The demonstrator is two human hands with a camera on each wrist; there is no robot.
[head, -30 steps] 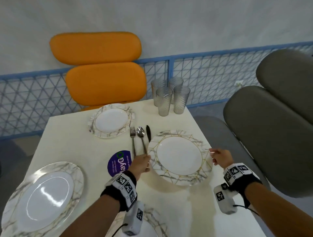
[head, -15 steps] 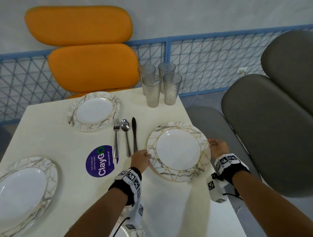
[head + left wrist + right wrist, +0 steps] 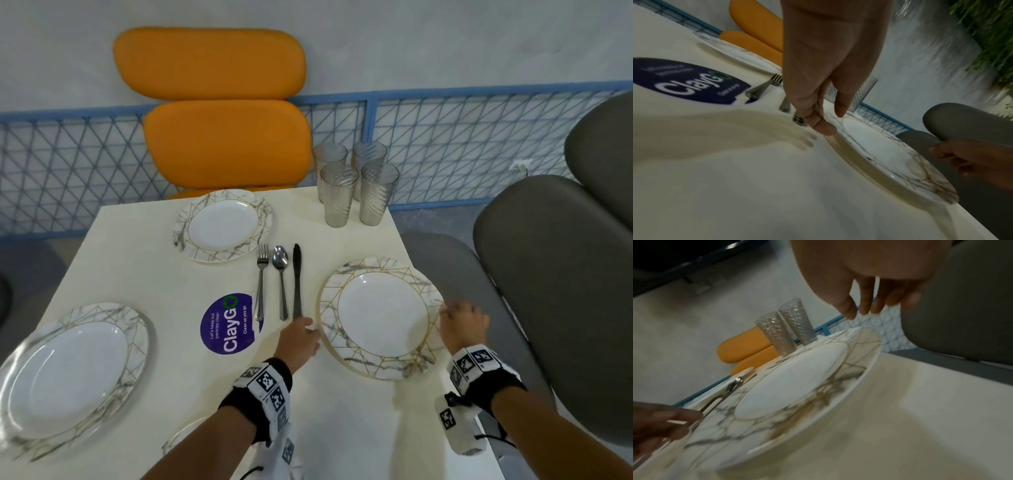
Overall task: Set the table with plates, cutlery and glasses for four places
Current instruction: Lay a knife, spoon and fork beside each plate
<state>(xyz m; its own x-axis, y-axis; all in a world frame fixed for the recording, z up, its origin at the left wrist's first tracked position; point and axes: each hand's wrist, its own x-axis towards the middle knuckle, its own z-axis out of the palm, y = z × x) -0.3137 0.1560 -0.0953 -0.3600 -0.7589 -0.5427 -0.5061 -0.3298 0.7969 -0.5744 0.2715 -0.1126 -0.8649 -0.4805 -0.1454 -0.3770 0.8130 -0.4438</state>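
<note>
Left hand: the left hand [image 3: 297, 342] reaches forward from a banded wrist, back of the hand up, fingers pointing down; its fingertips [image 3: 825, 128] touch the left rim of the near-right plate [image 3: 382, 317] beside the knife's handle end. Thumb on the rim top, fingers look lightly curled at the edge; a light pinch rather than a full grip.
Right hand: the right hand [image 3: 463, 323] sits at the plate's right rim, wrist bent inward. In the right wrist view its fingers [image 3: 865, 305] hang straight and loosely spread just above the rim; whether they touch cannot be told.
Near-right plate: marble-patterned with gold lines, on the cream worktop [image 3: 346, 425] near its right edge, between the two hands; the wrist views suggest it lies flat or nearly so.
Cutlery: fork [image 3: 261, 281], spoon [image 3: 281, 274] and knife [image 3: 297, 279] lie side by side, parallel, just left of that plate.
Other plates: one far plate [image 3: 222, 224] at the back, one left plate [image 3: 68, 377] at the near left.
Glasses: four ribbed glasses [image 3: 356, 185] clustered upright at the far right corner.
Sticker: a purple sticker [image 3: 227, 323] beside the fork's handle.
</note>
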